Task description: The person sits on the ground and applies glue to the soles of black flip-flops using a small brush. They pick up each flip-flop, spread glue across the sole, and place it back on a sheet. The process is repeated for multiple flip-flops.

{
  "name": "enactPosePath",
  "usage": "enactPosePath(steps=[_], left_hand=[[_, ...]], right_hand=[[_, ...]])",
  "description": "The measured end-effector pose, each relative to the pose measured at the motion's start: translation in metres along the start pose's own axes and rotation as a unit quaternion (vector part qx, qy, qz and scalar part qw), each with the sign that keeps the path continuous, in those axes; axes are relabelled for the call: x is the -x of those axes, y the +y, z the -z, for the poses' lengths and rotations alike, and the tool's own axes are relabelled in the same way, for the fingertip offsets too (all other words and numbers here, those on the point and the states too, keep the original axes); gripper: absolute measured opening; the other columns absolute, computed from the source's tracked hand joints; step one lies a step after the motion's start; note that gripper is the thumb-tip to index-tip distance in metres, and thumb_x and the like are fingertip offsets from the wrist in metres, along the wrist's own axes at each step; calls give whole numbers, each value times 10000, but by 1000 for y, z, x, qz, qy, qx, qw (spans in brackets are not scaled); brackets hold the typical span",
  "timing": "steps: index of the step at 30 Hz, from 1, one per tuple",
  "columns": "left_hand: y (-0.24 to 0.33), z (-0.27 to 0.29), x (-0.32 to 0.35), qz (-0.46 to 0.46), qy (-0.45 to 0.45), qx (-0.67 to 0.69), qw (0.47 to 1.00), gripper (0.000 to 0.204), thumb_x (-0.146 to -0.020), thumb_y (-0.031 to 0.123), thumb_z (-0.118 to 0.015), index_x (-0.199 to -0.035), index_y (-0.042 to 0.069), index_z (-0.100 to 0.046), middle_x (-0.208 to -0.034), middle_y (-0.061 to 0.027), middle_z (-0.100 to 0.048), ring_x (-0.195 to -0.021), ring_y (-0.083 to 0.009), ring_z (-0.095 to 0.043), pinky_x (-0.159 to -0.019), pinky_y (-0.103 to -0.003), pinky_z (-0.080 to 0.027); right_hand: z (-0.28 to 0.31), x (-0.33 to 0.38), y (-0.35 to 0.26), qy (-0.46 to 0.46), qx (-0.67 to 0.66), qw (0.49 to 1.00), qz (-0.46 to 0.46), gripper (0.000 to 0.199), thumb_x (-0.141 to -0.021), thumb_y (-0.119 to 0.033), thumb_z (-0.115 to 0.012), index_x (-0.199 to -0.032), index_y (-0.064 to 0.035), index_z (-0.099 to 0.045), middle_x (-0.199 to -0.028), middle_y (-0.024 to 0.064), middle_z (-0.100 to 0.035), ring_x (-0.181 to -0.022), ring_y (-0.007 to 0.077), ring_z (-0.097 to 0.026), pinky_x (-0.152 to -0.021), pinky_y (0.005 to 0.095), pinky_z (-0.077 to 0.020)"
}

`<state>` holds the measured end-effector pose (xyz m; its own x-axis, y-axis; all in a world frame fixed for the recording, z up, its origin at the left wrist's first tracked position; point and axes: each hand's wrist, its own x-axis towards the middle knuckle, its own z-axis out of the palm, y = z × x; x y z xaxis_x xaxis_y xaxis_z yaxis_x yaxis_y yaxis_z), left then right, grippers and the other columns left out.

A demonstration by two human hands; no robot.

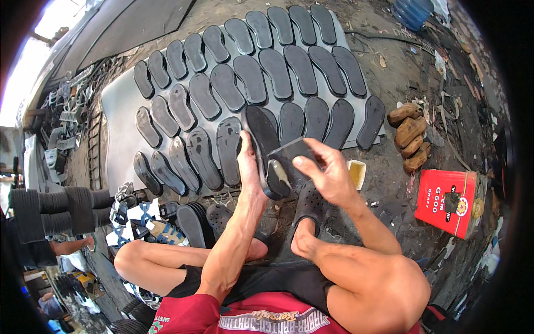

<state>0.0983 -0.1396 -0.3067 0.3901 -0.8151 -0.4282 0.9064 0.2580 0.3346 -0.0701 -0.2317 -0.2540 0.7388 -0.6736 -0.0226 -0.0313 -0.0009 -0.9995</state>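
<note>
My left hand (250, 170) grips a black sandal sole (259, 129) by its edge, holding it up and tilted, with the thumb along its side. On the lower end of the sole lies a wet, yellowish smear of glue (279, 173). Between the thumb and fingers of my right hand (332, 177) is a thin dark flat piece (296, 151), its near edge close to the smear; whether it touches the sole I cannot tell. Beyond my hands, several black soles (225, 88) lie in rows on a grey sheet (123, 119).
A small tub of yellowish stuff (356, 173) stands right of my right hand. Farther right are wooden shoe lasts (409, 136) and a red tin (446, 201). Left of my legs, stacked soles (192, 225) stand beside a pile of straps (146, 222). A blue water jug (412, 12) sits far right.
</note>
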Motion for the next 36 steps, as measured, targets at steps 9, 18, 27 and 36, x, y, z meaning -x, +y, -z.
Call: enactPosePath(steps=[9,18,27,36], left_hand=[[-2,-1,0,76,-26,-33,996,557,-1147,610,-465,-1215,112,-705,-1046,-87,-777,-880,-238,-784,-809,-422,-676],[2,0,-10,-11,71,-40,997,562,-1143,600,-495,-1257,97,-719,-1039,-61,-784,-885,-209,-767,-805,-388,-652],[12,4,-32,-122,188,-47,973,678,-1098,707,-487,-1418,133,-656,-1257,-82,-751,-1140,-264,-732,-970,-438,-613],[-25,39,-73,69,-13,-5,998,618,-1192,515,-354,-1542,41,-540,-1467,-206,-673,-1317,-373,-669,-1148,-543,-531]], right_hand=[[-9,-8,-25,-158,143,952,220,348,-893,16,-687,-1205,-120,-760,-1102,80,-739,-1112,303,-680,-1104,446,-485],[-6,-1,3,-16,194,976,100,211,-1023,-136,-699,-1230,-129,-738,-1064,77,-785,-947,311,-735,-880,421,-503],[33,36,-12,58,-49,997,-31,266,-1088,-119,-684,-1340,-34,-669,-1134,18,-760,-991,97,-671,-913,284,-532],[105,42,48,254,-392,878,-108,329,-1092,-140,-648,-1416,-180,-613,-1326,-38,-711,-1214,153,-691,-962,359,-523]])
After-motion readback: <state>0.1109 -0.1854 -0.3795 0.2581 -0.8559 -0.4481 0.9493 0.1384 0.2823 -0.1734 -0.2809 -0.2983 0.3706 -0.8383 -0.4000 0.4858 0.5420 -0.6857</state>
